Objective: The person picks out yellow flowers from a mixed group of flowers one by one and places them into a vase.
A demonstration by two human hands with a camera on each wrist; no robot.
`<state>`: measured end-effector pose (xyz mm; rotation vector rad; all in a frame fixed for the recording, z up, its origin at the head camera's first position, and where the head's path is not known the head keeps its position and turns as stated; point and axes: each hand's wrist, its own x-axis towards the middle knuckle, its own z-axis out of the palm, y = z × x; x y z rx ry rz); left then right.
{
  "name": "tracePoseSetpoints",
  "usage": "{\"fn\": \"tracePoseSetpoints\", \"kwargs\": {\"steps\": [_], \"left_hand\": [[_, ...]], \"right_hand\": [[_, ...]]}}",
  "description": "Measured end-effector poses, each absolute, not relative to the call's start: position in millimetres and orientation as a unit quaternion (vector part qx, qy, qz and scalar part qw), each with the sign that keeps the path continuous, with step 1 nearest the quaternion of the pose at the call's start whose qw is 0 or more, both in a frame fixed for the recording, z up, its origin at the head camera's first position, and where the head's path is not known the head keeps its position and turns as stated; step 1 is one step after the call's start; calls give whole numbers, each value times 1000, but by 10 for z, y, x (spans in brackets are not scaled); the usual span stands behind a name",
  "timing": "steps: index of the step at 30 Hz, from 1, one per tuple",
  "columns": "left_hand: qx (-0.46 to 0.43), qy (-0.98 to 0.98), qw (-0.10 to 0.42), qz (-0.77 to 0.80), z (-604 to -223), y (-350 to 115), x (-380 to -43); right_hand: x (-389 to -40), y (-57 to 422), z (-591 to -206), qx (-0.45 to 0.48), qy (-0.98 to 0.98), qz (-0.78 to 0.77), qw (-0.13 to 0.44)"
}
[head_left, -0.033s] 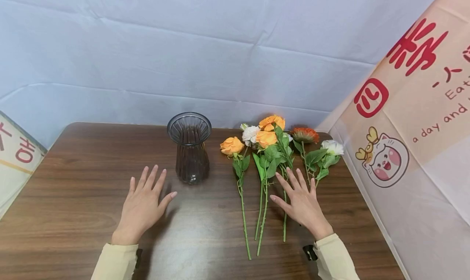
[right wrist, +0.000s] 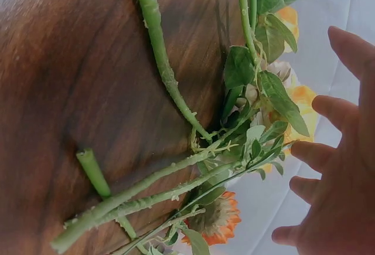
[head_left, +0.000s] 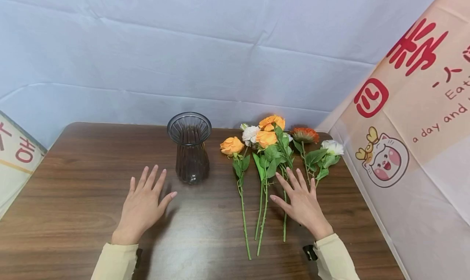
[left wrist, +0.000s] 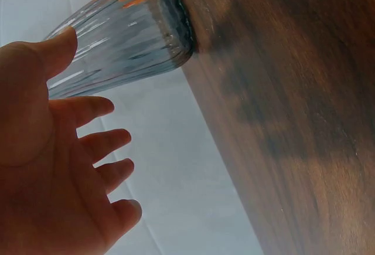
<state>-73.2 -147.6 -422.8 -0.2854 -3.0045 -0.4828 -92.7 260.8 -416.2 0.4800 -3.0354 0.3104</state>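
Note:
A smoky grey ribbed glass vase (head_left: 192, 162) with a flared rim stands upright on the table. My left hand (head_left: 141, 208) hovers in front and to the left of it, palm down, fingers spread and holding nothing. To the vase's right lie several long-stemmed flowers, blooms toward the back: an orange rose (head_left: 232, 146), a white bloom (head_left: 251, 135), more orange blooms, a red-orange flower (head_left: 305, 135) and a white rose (head_left: 332, 147). Over the right-hand stems my right hand (head_left: 301, 204) is held with spread, empty fingers, hiding parts of them. Green stems (right wrist: 158, 50) pass beneath its palm in the right wrist view.
The brown wood-grain table (head_left: 84, 162) ends at a white cloth backdrop (head_left: 147, 60). A printed banner (head_left: 422, 121) with red characters and a cartoon cat hangs along the right side. Another printed panel (head_left: 16, 162) stands at the left edge.

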Motion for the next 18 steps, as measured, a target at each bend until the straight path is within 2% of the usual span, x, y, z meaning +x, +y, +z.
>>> {"fn": "tracePoseSetpoints", "kwargs": {"steps": [12,18], "left_hand": [[-104,-980,24,-169,-4204,-1454,-808],[-91,-974,-15,-208,-4176,-1407,-929]], "right_hand": [[-914,2624,-4167,147,-984,100,19],[-916,2605,-4143,153,-982,105,21]]}}
